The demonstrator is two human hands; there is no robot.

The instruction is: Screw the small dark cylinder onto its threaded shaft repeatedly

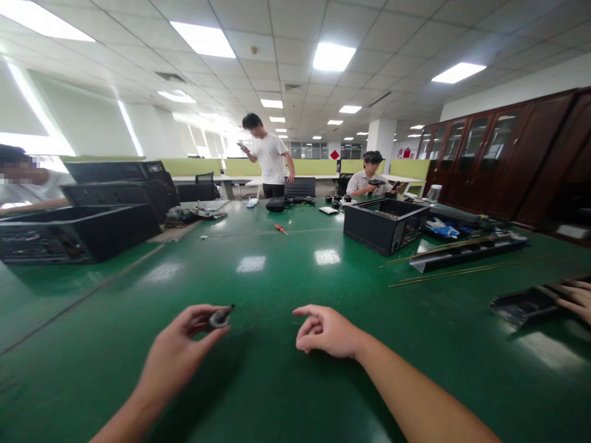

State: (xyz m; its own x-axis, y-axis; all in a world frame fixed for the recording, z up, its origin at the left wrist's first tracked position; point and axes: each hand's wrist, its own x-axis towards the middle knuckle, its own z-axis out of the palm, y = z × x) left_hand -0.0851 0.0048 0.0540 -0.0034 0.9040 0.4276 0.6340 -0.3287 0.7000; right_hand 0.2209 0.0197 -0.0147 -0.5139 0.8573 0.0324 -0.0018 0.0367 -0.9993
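My left hand [182, 347] hovers above the green table [258, 271] and pinches a small grey and black part [220, 317] between thumb and fingertips. My right hand [325, 332] floats a little to its right with the fingers loosely curled and the index finger pointing left. Nothing shows in the right hand. A stretch of bare table separates the two hands.
Black computer cases [74, 231] stand at the left, another open case [385, 224] at the right centre, with black panels [466, 251] and thin rods beyond. An orange screwdriver [281, 229] lies further back. Another person's hand [575, 298] rests on a panel at the right edge. Other people are at the far end.
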